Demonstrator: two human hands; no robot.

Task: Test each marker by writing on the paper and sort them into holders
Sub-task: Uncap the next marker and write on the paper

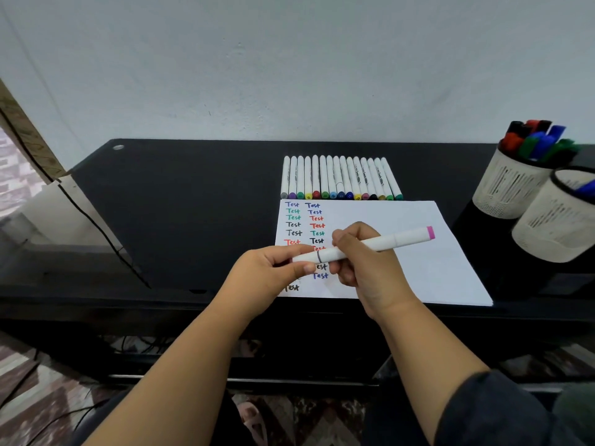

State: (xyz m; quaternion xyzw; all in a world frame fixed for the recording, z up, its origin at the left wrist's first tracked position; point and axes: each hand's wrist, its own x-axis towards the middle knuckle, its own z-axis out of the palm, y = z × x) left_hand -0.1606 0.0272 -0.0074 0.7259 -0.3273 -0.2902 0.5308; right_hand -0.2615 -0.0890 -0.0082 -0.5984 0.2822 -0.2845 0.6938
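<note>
A white marker with a pink end [386,242] is held level above the paper [418,272]. My left hand [270,272] pinches its left cap end. My right hand [363,262] grips the barrel near the middle. The white paper lies on the black desk and carries two columns of the word "Test" in several colours. Beyond the paper lies a row of several white markers [341,178] with coloured ends. At the right stand two white mesh holders: the far holder [512,185] is full of markers, the near holder [557,220] shows one blue marker tip.
The black desk [180,201] runs up to a pale wall. A black cable [96,226] hangs along its left edge. Cables and a patterned floor show under the desk.
</note>
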